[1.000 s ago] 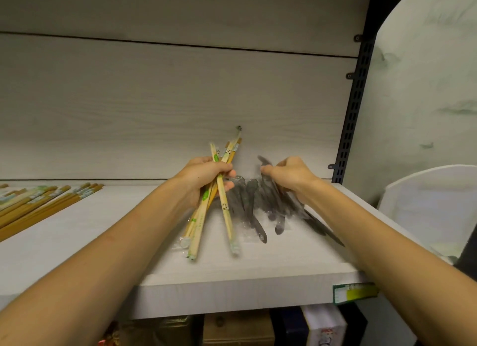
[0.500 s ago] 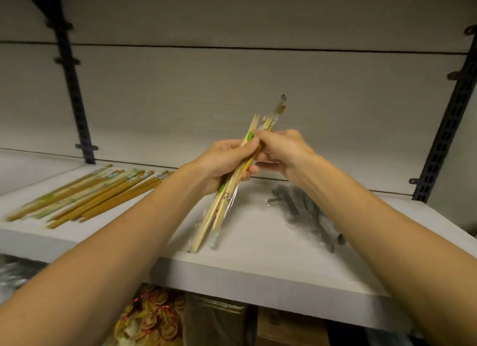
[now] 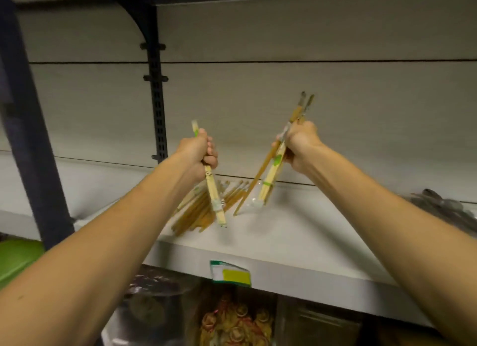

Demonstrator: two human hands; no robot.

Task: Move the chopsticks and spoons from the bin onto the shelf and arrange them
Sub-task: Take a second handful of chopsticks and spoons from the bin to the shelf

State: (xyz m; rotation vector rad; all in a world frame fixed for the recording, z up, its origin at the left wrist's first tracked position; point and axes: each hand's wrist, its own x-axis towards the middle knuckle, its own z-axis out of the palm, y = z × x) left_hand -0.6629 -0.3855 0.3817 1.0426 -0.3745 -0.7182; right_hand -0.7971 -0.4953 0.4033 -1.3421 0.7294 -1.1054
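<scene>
Above the white shelf (image 3: pixel 296 240), the hands have separated: half a second ago both met on one bundle of wrapped chopsticks, whereas each now holds its own share. Left hand (image 3: pixel 197 153), fingers curled, grips a pale wrapped pair (image 3: pixel 214 193) held nearly upright, its lower end over the loose chopstick pile (image 3: pixel 198 211) lying on the shelf. Right hand (image 3: pixel 299 144), also fisted, clamps a mixed bundle (image 3: pixel 271 175) tilted leftward, its tips just above the board. Dark wrapped spoons (image 3: pixel 449 211) rest at the shelf's far right. A yellow-green price tag (image 3: pixel 231 273) hangs from the front edge.
</scene>
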